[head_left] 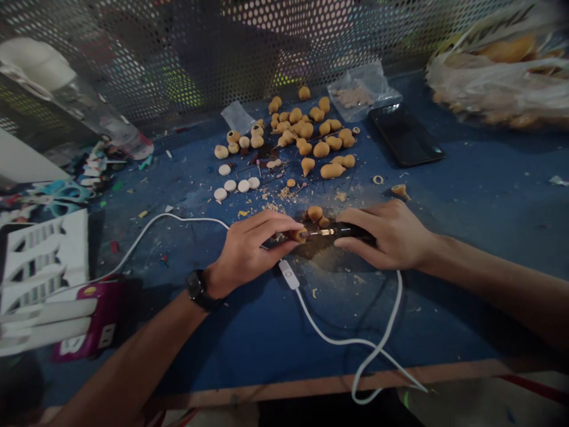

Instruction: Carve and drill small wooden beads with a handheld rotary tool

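My left hand [262, 243] pinches a small tan gourd piece [301, 235] near the middle of the table. In my right hand [384, 234] is a black rotary tool [351, 231], its brass-coloured chuck pointing left. The tool's bit meets the gourd piece, and the exact contact is partly hidden by my fingers. Just beyond the bit lies another brown gourd [315, 213], with pale dust around it. A white cord [395, 302] hangs from below my right hand and loops near the front edge. An inline switch [288, 274] on a white cord rests beside my left hand.
Several small gourds [303, 130] cluster at the back, with white discs [243, 186] to their left. A black phone [405, 135] and a plastic bag [493, 83] lie at right. Scissors [66, 196], a purple box [95, 320] and a clear bottle [102, 115] are at left.
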Tool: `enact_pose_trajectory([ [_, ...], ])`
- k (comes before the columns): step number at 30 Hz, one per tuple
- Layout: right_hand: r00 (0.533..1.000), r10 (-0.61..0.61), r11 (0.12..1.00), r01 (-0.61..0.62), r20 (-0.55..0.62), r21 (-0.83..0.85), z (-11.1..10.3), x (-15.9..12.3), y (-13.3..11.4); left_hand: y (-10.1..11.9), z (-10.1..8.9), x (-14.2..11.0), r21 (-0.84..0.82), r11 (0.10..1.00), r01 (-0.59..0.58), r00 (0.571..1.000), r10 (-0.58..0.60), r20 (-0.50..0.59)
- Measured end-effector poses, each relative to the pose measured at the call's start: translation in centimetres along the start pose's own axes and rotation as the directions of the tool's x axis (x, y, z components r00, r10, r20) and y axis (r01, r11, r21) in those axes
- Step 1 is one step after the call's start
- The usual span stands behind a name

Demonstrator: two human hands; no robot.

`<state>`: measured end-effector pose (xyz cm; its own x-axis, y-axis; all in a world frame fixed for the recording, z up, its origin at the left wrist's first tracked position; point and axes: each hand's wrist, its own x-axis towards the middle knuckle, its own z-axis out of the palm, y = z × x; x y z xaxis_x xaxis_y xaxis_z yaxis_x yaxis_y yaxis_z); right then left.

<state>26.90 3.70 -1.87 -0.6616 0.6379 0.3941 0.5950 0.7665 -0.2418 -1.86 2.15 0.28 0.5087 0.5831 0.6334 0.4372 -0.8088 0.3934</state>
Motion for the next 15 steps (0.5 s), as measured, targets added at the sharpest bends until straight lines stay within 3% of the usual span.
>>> enact_pose_trajectory([
  [15, 1.0, -0.001, 1.0, 0.001, 0.03, 0.006, 0.11, -0.13, 0.1, 0.04, 0.01, -0.08, 0.005, 1.0, 0.006, 1.0, -0.006, 0.006],
])
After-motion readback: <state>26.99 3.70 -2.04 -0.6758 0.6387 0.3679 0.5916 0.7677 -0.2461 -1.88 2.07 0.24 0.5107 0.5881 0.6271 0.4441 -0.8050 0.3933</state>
